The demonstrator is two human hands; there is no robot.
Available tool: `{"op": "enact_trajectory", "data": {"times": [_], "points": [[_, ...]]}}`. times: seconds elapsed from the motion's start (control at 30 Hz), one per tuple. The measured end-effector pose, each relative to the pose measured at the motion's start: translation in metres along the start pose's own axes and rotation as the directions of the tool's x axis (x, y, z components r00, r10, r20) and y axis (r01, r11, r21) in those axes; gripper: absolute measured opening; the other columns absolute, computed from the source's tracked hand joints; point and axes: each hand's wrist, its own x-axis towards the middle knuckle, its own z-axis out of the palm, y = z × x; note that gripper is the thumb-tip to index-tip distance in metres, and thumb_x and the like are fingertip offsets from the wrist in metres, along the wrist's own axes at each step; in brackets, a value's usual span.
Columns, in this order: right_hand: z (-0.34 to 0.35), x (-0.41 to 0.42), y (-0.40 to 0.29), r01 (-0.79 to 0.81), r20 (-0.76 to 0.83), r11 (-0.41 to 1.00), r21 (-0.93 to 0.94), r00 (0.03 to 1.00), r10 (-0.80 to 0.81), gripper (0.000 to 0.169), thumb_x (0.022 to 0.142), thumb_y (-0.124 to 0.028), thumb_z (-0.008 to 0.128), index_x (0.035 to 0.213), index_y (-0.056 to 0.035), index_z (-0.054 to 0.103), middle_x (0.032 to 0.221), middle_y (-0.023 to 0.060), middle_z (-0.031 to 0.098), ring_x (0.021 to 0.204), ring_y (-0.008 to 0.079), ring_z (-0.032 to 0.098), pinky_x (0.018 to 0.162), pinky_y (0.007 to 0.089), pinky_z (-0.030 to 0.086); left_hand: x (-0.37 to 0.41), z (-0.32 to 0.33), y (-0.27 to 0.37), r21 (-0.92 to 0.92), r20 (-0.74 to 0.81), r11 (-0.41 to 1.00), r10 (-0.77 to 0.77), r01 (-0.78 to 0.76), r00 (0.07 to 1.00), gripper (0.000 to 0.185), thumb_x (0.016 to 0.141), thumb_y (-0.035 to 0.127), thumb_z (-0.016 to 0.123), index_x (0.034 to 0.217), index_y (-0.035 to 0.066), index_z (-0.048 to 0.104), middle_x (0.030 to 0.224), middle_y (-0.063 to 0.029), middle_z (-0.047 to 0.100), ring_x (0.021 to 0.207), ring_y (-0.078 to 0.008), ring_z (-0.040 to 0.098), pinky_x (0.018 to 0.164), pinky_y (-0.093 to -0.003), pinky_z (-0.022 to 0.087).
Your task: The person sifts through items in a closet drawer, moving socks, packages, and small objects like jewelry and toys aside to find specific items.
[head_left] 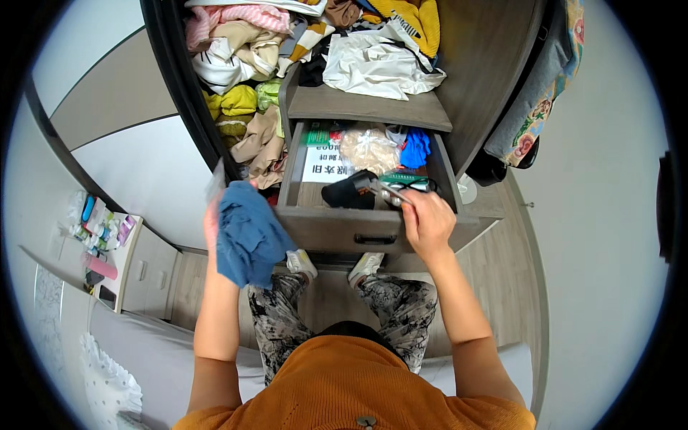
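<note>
My left hand (211,217) is to the left of the open drawer (333,228), holding a crumpled blue cloth (252,236). A thin translucent sheet (216,180), blurred, sticks up from the same hand. Over the drawer's front right, my right hand (431,220) grips a small metallic item (389,192); its exact kind is unclear. Just beyond it lies a folded black cloth item (349,191). The drawer also has a clear plastic bag with beige contents (370,148), a blue cloth bundle (415,148), a green box (406,178) and a white printed sheet (322,164).
Above the drawer, a wardrobe shelf (371,107) bears a white bag (379,62) and heaped clothes (244,45). Hanging garments (537,102) are at right. A bedside cabinet (148,277) with bottles stands left. A grey-covered bed (156,344) lies behind my legs.
</note>
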Motion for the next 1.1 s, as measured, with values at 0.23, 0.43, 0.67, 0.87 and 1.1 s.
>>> {"op": "enact_trajectory", "data": {"times": [0.23,0.43,0.67,0.87,1.1], "points": [[0.031,0.022,0.067,-0.456,0.144,0.759,0.464,0.885,0.443,0.018,0.092,-0.016,0.056,0.101,-0.0011,0.061,0.079,0.0034,0.061,0.072,0.0119,0.056,0.066,0.0244,0.045,0.043,-0.003,-0.038,0.055,0.049,0.984,-0.17,0.167,0.984,0.04,0.089,0.031,0.049,0.11,-0.003,0.056,0.12,-0.0204,0.058,0.094,-0.0282,0.061,0.085,-0.0379,0.051],[0.031,0.005,0.067,-0.534,0.151,0.7,0.474,0.832,0.533,0.018,0.093,-0.015,0.053,0.099,-0.0001,0.06,0.08,0.0015,0.058,0.073,0.008,0.051,0.067,0.0233,0.043,0.085,-0.025,-0.049,0.203,-0.106,0.956,-0.195,0.213,0.975,0.033,0.093,0.03,0.05,0.109,0.002,0.058,0.114,-0.0147,0.06,0.097,-0.0273,0.06,0.086,-0.0404,0.049],[0.043,-0.02,0.092,-0.553,0.313,0.768,0.322,0.828,0.465,0.016,0.087,-0.012,0.056,0.094,0.0017,0.06,0.121,0.0126,0.056,0.101,0.0212,0.055,0.087,0.0296,0.042,0.136,-0.025,-0.062,0.458,-0.058,0.887,-0.029,0.052,0.998,0.027,0.095,0.03,0.051,0.108,0.007,0.058,0.096,-0.0037,0.062,0.085,-0.0176,0.061,0.076,-0.0323,0.05],[0.069,-0.035,0.108,-0.527,0.438,0.829,0.187,0.8,0.41,0.019,0.084,-0.013,0.059,0.096,0.0014,0.06,0.134,0.0179,0.048,0.121,0.0342,0.048,0.099,0.0343,0.038,0.172,-0.015,-0.065,0.535,-0.076,0.845,0.033,0.013,0.997,0.022,0.096,0.026,0.048,0.1,0.007,0.057,0.09,-0.0013,0.06,0.077,-0.0126,0.056,0.07,-0.0282,0.048],[0.124,-0.102,0.118,-0.574,0.661,0.804,0.155,0.665,0.348,0.022,0.085,-0.013,0.061,0.103,-0.0007,0.061,0.11,0.0112,0.062,0.101,0.0239,0.059,0.086,0.0308,0.046,0.213,-0.025,-0.077,0.606,-0.085,0.795,0.072,-0.006,0.994,0.023,0.097,0.025,0.046,0.096,0.006,0.058,0.088,-0.0025,0.06,0.076,-0.0126,0.056,0.069,-0.0283,0.048]]}}
